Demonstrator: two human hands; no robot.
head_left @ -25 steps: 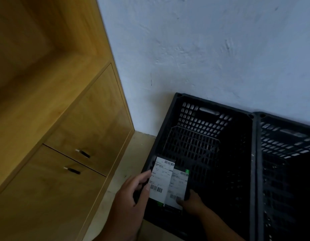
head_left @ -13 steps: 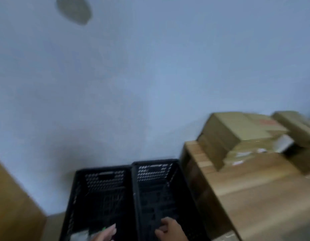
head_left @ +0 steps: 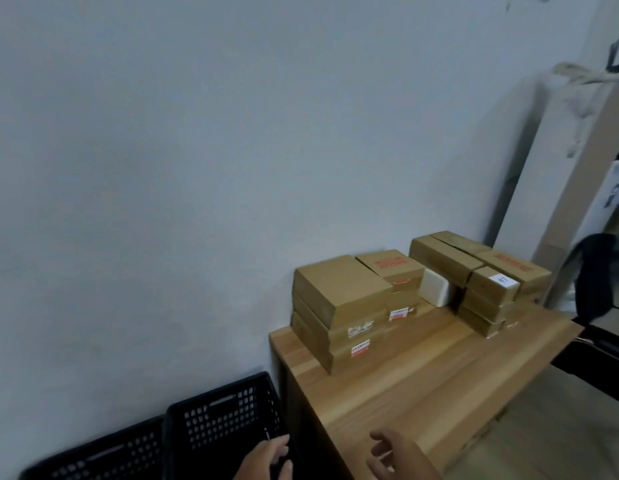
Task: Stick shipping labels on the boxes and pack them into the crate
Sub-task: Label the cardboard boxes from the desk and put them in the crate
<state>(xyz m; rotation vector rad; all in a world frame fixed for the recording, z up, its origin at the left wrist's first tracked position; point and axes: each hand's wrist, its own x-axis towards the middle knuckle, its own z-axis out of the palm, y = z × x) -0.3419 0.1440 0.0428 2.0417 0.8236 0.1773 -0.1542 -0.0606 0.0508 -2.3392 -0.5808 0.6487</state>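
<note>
Several brown cardboard boxes (head_left: 339, 299) are stacked at the back of a wooden table (head_left: 422, 379), with a second pile (head_left: 491, 282) to their right and a small white box (head_left: 436, 287) between the two piles. Two black slatted crates stand on the floor left of the table, the nearer crate (head_left: 225, 420) beside the table's side and the other crate (head_left: 93, 459) further left. My left hand (head_left: 266, 459) hovers over the nearer crate's right rim, fingers loosely bent, holding nothing I can see. My right hand (head_left: 398, 455) floats above the table's front edge, fingers relaxed. No labels are in view.
A pale wall runs behind everything. A tall flat cardboard sheet (head_left: 578, 188) leans against the wall at the right. A dark object (head_left: 592, 271) stands past the table's far right corner. Floor shows at the lower right.
The view has swung right, from the cabinet and crate to the table with boxes. The labels both hands held a second ago are no longer seen. Both hands moved right.
</note>
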